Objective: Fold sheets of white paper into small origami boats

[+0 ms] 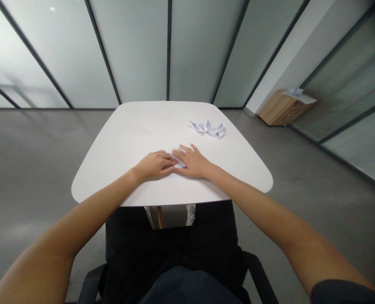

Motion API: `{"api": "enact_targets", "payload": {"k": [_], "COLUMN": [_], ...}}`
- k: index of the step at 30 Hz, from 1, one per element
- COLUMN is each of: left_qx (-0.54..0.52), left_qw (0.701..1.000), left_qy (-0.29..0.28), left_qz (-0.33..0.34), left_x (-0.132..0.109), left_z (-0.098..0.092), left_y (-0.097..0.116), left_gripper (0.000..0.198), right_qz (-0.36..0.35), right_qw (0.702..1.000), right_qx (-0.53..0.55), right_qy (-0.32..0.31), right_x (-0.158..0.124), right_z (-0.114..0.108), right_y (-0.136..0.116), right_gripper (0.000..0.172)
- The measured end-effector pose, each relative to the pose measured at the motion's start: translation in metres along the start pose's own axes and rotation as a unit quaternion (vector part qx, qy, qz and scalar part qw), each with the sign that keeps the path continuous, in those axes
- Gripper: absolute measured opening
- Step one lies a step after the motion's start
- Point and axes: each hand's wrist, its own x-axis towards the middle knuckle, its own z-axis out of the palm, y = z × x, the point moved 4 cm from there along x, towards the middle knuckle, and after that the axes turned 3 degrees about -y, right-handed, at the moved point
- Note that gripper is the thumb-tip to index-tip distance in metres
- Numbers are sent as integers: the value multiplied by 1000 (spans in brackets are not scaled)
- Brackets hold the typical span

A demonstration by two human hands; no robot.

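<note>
A small folded piece of white paper (pixel 179 162) lies on the white table (pixel 136 126) near its front edge, partly covered by both hands. My left hand (pixel 157 165) rests at the paper's left side, its fingers bent and pressed together over that edge. Flat on the right part of the paper is my right hand (pixel 192 162), with its fingers spread apart. Thumb and fingertips of the two hands nearly meet at the middle of the sheet.
Several folded white paper shapes (pixel 209 128) sit together at the table's back right. A wooden cabinet (pixel 284 109) with papers on top stands on the floor by the far right wall. Chair armrests flank my legs.
</note>
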Motion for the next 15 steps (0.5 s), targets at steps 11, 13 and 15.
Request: {"api": "enact_targets", "payload": {"k": [11, 13, 15], "left_qx": [19, 37, 45], "left_qw": [991, 995, 997], "left_qy": [98, 55, 28], "left_qz": [-92, -69, -58], "left_x": [8, 11, 12], "left_z": [-3, 2, 6], "left_y": [-39, -40, -40], "left_gripper": [34, 37, 41], "right_qz": [-10, -13, -14], "right_qw": [999, 999, 999], "right_qx": [19, 13, 8], "right_qy": [-44, -40, -35], "right_x": [4, 4, 4], "right_z": [5, 6, 8], "right_y": [6, 7, 8], "right_gripper": [85, 85, 84]}}
